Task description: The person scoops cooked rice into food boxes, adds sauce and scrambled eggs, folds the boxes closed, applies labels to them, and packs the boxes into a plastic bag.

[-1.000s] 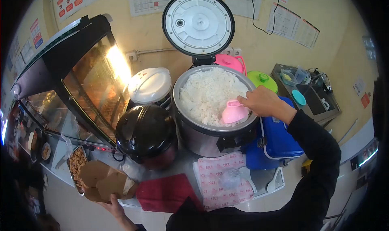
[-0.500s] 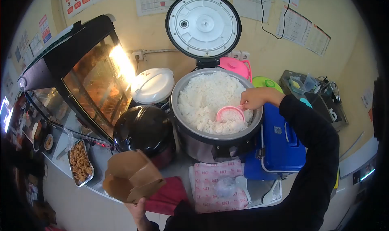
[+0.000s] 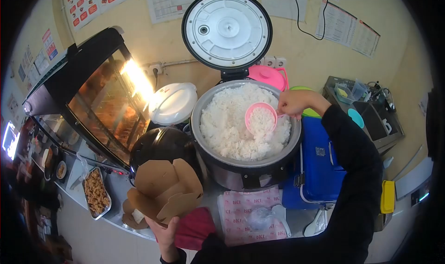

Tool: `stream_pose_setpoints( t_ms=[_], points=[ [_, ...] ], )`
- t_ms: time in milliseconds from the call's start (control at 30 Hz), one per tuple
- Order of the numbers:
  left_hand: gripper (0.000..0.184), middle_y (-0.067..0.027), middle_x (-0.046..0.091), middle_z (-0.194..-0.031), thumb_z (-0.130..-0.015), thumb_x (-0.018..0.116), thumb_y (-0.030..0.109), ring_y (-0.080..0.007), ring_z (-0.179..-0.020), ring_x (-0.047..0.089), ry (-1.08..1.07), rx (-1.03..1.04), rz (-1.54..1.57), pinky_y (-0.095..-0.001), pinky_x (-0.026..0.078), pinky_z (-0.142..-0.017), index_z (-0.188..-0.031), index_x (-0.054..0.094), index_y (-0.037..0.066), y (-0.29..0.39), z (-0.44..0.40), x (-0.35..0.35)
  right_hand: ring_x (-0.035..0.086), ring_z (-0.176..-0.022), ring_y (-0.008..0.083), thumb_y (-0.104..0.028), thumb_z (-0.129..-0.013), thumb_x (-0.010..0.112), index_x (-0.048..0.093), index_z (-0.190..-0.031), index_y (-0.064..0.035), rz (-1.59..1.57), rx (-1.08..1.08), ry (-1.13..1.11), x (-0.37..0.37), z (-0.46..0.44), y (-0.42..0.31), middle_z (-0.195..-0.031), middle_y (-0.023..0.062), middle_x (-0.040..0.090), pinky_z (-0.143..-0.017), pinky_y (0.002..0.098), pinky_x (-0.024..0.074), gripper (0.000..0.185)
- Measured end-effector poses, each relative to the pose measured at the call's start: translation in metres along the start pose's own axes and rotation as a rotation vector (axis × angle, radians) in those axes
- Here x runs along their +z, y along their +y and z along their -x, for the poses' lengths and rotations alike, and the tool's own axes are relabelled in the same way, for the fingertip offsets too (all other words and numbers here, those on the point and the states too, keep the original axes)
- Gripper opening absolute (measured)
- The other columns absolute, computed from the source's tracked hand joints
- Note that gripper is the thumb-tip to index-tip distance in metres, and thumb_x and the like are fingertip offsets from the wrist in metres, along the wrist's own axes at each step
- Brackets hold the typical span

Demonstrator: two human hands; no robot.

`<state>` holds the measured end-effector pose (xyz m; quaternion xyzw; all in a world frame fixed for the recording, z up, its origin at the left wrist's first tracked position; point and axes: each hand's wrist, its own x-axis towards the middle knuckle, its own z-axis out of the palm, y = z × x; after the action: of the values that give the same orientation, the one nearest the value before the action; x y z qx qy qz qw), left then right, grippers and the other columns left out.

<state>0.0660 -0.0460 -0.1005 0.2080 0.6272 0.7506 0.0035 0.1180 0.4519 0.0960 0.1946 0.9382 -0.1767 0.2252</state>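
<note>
My right hand [image 3: 294,103] grips the handle of a pink scoop [image 3: 248,115], which holds white rice. The scoop is tilted over the cooked rice [image 3: 222,129] filling the large rice cooker [image 3: 197,125], whose lid [image 3: 227,30] stands raised. With my left hand [image 3: 166,234] I hold a brown paper takeaway box [image 3: 155,180] from below, its flaps spread. Part of another brown box [image 3: 132,220] shows behind it at the lower left, with something white inside. A dark red cloth [image 3: 197,227] lies beside my left hand.
A lit glass food warmer [image 3: 99,102] and a black lidded pot [image 3: 160,146] stand left. A tray of fried pieces [image 3: 96,194] sits near the counter's edge. To the right is a blue cooler box [image 3: 320,162]. Printed paper [image 3: 236,213] lies in front of the cooker.
The pink scoop has risen from the rice and tipped, now carrying rice. My left hand has moved the box slightly right, and the box behind it has come into view.
</note>
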Motion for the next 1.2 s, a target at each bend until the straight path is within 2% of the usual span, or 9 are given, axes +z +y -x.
stream_pose_setpoints(
  t_ms=[167,267,367,467,667,767,800,900,1200],
  points=[
    [0.102,-0.0154,0.041,-0.133,-0.071,0.084,0.032,-0.0231,-0.12,0.046,0.026,-0.007,0.007,-0.0357,0.038,-0.1,-0.143,0.02,-0.003,0.0,0.003,0.002,0.063,-0.062,0.0332,-0.026,-0.087,0.058,0.067,-0.078,-0.0042,0.382,-0.319,0.253,0.024,0.027,-0.012,-0.066,0.0171,0.063,-0.06,0.0409,0.0495,0.025],
    [0.102,-0.0141,0.042,-0.133,-0.072,0.084,0.036,-0.0231,-0.121,0.046,0.014,-0.011,-0.033,-0.036,0.039,-0.101,-0.144,0.021,-0.002,-0.007,0.006,-0.001,0.061,-0.068,0.0378,-0.028,-0.086,0.06,0.068,-0.078,-0.0065,0.387,-0.275,0.31,0.03,0.046,-0.019,-0.069,0.0165,0.064,-0.064,0.044,0.0486,0.024],
    [0.101,-0.0126,0.045,-0.132,-0.072,0.083,0.042,-0.0227,-0.119,0.048,-0.026,0.0,-0.033,-0.0361,0.041,-0.099,-0.143,0.025,-0.001,-0.007,0.005,0.006,0.061,-0.063,0.0358,-0.025,-0.086,0.059,0.066,-0.078,-0.0043,0.409,-0.37,0.306,0.04,0.044,-0.009,-0.068,0.0167,0.063,-0.062,0.0437,0.0488,0.023],
    [0.109,-0.0131,0.04,-0.137,-0.068,0.084,0.04,-0.0237,-0.124,0.045,-0.079,-0.001,0.0,-0.0364,0.039,-0.101,-0.146,0.019,0.001,0.014,-0.004,0.027,0.061,-0.054,0.031,-0.021,-0.086,0.057,0.063,-0.075,-0.0021,0.332,-0.303,0.015,0.04,0.029,-0.016,-0.064,0.0169,0.062,-0.055,0.0407,0.0493,0.023],
    [0.116,-0.0118,0.035,-0.142,-0.063,0.085,0.031,-0.0254,-0.131,0.04,-0.136,-0.021,0.035,-0.0377,0.037,-0.105,-0.15,0.013,0.003,0.049,-0.017,0.052,0.056,-0.05,0.013,-0.033,-0.091,0.058,0.069,-0.074,-0.0042,-0.101,0.128,-0.257,0.035,0.022,-0.037,-0.061,0.0015,0.056,-0.043,0.0286,0.0454,0.035],
    [0.116,-0.0118,0.035,-0.143,-0.062,0.085,0.027,-0.0254,-0.131,0.041,-0.13,-0.003,0.044,-0.038,0.037,-0.106,-0.15,0.013,0.003,0.054,-0.022,0.056,0.053,-0.045,0.0098,-0.038,-0.093,0.059,0.072,-0.083,-0.0053,-0.15,0.158,-0.474,0.026,0.002,-0.03,-0.057,-0.0015,0.055,-0.042,0.0243,0.0424,0.036],
    [0.115,-0.0116,0.035,-0.143,-0.062,0.085,0.026,-0.0254,-0.131,0.041,-0.128,0.002,0.062,-0.0381,0.037,-0.106,-0.15,0.013,0.003,0.057,-0.025,0.059,0.051,-0.045,0.0062,-0.037,-0.092,0.061,0.073,-0.095,-0.004,-0.235,0.17,-0.533,0.026,-0.008,-0.02,-0.058,-0.0028,0.054,-0.041,0.0214,0.0404,0.036],
    [0.114,-0.0113,0.035,-0.143,-0.063,0.085,0.019,-0.0253,-0.13,0.042,-0.16,0.05,0.038,-0.0385,0.038,-0.106,-0.151,0.013,0.004,0.064,-0.041,0.062,0.048,-0.046,0.0047,-0.033,-0.094,0.059,0.072,-0.097,-0.0044,-0.451,0.165,-0.662,0.028,-0.017,-0.01,-0.058,-0.0037,0.052,-0.041,0.0199,0.0386,0.032],
    [0.112,-0.0114,0.034,-0.142,-0.062,0.083,0.004,-0.0257,-0.13,0.042,-0.301,0.199,-0.001,-0.0397,0.039,-0.106,-0.149,0.013,0.009,0.062,-0.099,0.066,0.045,-0.044,0.0069,-0.037,-0.098,0.053,0.071,-0.094,-0.0031,-0.585,-0.015,-0.239,0.034,0.018,-0.001,-0.059,-0.0011,0.051,-0.04,0.0234,0.0375,0.038]
  ],
)
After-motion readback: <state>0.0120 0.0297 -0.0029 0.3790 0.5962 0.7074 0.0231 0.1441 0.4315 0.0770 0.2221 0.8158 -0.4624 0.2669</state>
